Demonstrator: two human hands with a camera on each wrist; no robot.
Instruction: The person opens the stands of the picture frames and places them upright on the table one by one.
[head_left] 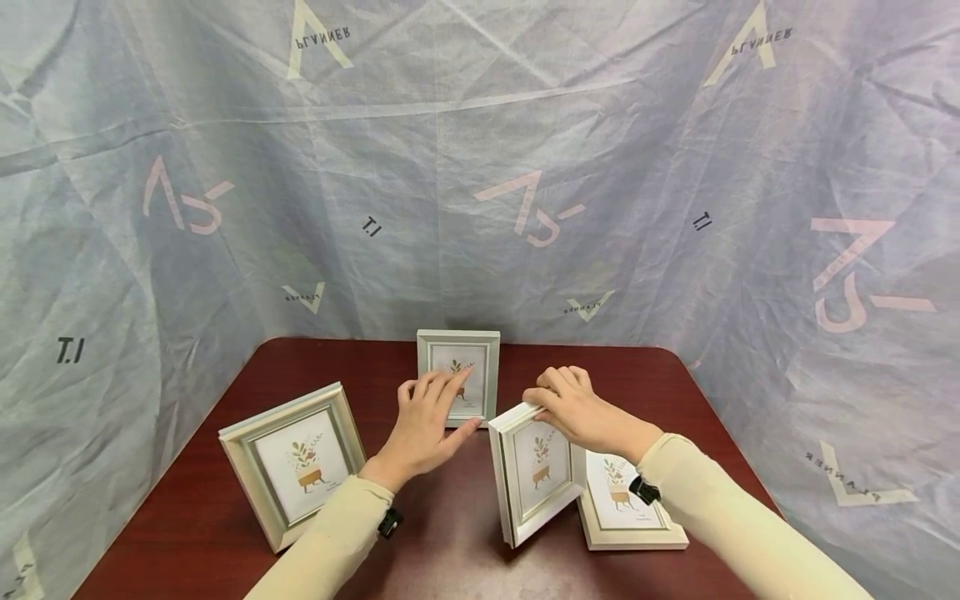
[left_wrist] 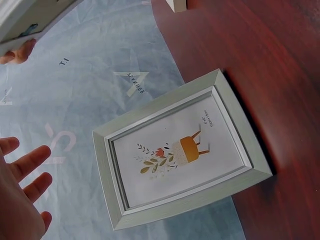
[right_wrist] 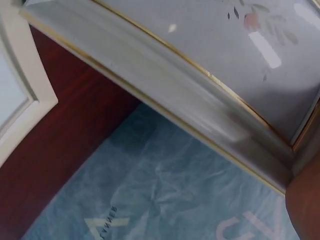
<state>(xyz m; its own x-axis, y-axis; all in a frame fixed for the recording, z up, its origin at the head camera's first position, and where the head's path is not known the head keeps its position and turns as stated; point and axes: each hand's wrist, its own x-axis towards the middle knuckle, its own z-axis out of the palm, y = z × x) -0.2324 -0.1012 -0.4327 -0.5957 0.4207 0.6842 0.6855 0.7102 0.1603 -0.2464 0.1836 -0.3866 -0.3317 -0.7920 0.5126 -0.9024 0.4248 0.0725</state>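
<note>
My right hand (head_left: 581,410) grips the top edge of a white frame (head_left: 540,471), which stands tilted and angled on the table. In the right wrist view that frame's gilt-lined border (right_wrist: 165,85) fills much of the picture, with part of the hand (right_wrist: 305,200) at the right edge. My left hand (head_left: 429,425) has its fingers spread and holds nothing; it is in front of a grey-green frame (head_left: 459,337) at the back. The left wrist view shows the fingers (left_wrist: 31,162) beside this upright frame (left_wrist: 165,214).
A champagne-coloured frame (head_left: 251,483) leans at the left of the dark red table (head_left: 187,517). Another cream frame (head_left: 637,540) lies at the right, partly behind the gripped one and under my right forearm. Grey printed cloth (head_left: 435,167) hangs around the table.
</note>
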